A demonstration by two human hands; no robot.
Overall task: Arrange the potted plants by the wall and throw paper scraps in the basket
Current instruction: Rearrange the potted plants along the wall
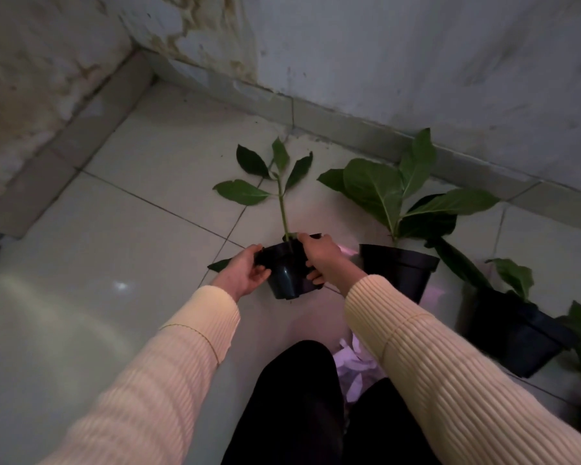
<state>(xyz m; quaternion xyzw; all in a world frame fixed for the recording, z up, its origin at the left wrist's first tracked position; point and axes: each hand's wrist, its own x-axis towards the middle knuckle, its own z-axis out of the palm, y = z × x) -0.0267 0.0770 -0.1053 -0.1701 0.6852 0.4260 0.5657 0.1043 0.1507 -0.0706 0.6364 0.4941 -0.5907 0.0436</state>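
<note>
left hand and right hand forward, fingers curled, clasping

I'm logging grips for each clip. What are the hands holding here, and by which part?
Both hands hold the small black plant pot: the left hand on its left side, the right hand over its right rim.

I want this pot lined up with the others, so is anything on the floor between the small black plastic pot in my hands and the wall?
Nothing visible. The small black plastic pot, held by the left hand and right hand, faces bare pale floor tiles up to the grey skirting. The neighbouring larger black pot stands to its right, off that path.
</note>
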